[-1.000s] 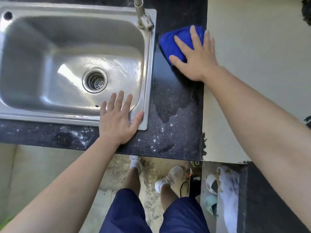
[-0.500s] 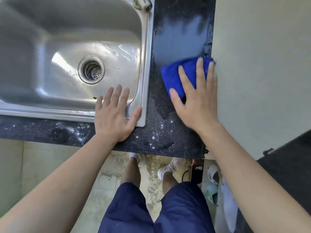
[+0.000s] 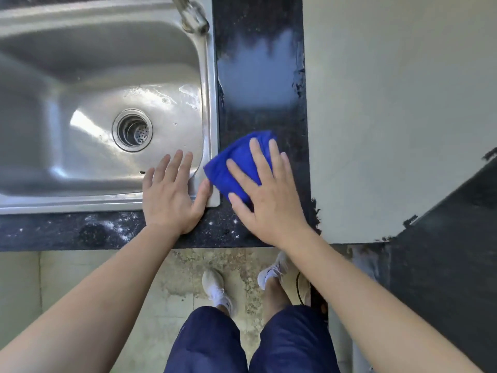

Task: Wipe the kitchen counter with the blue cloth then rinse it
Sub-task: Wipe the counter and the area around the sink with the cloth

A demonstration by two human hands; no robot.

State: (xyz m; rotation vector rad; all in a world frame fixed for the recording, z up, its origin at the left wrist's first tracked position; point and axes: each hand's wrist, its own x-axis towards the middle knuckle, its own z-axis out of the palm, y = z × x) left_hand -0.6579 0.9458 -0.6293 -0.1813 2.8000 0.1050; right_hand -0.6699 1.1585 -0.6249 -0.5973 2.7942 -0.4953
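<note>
Head view, right hand (image 3: 271,203) half-hiding blue cloth (image 3: 236,168)

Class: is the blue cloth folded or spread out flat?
Folded: the blue cloth sits bunched into a thick wad under the right hand.

Cloth (image 3: 236,168): bright blue. Tabletop (image 3: 107,232): black, white-speckled. Sink (image 3: 80,63): silver-grey steel. Shorts (image 3: 209,343): navy. Shoes (image 3: 215,286): white.
</note>
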